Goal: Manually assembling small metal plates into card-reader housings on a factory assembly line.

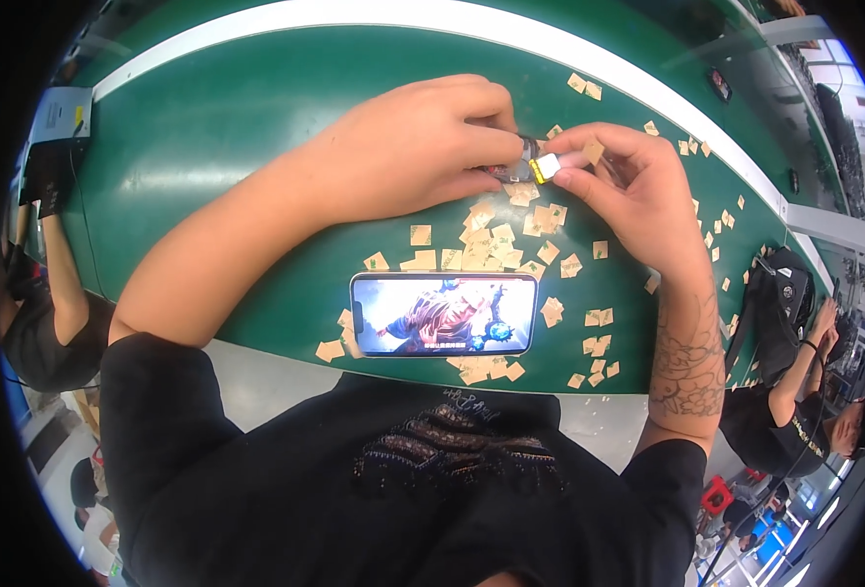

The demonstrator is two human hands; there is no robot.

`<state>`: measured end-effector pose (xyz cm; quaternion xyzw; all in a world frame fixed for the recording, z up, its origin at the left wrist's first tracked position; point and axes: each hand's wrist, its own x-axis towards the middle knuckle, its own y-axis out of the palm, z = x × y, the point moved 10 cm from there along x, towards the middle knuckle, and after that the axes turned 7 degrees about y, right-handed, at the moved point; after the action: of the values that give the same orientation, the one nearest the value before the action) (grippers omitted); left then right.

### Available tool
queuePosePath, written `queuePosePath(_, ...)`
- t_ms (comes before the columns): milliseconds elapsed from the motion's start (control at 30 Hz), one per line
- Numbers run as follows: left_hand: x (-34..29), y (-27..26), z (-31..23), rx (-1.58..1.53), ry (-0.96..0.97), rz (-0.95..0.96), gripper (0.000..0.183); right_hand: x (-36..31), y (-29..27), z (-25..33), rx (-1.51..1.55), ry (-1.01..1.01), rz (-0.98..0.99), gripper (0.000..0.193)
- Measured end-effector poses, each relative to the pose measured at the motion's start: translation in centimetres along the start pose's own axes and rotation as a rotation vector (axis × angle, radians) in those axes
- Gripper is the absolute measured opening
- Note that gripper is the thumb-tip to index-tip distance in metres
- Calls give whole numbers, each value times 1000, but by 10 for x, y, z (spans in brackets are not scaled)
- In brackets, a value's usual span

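Observation:
Over the green table, my left hand (pixel 442 142) has its fingers closed round a small dark grey object (pixel 522 168), whose kind I cannot make out because the fingers cover most of it. My right hand (pixel 638 181) comes in from the right and pinches a small silvery-white block with a yellow band (pixel 548 167), which looks like a pouch battery cell. The block touches or nearly touches the dark object. A tan paper square (pixel 594 152) sits at my right index finger. Below both hands lies a loose heap of similar tan squares (pixel 486 245).
A phone (pixel 444 314) playing a video lies in front of me, with tan squares around it. More squares are scattered to the right on the green table (pixel 207 88). A white strip (pixel 354 14) borders the far side. People sit at both sides; a black bag (pixel 779 293) lies at right.

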<state>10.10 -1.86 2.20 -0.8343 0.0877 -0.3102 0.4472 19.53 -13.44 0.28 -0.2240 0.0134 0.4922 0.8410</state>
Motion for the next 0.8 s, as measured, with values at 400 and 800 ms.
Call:
queuePosePath(400,0,2,0,22,10,17,24,-14,11,39,-477,-208,-257,17)
queuePosePath(800,1,-2,2,-50,-21,-5,28,-17,17,25,-385,-205,-350,23)
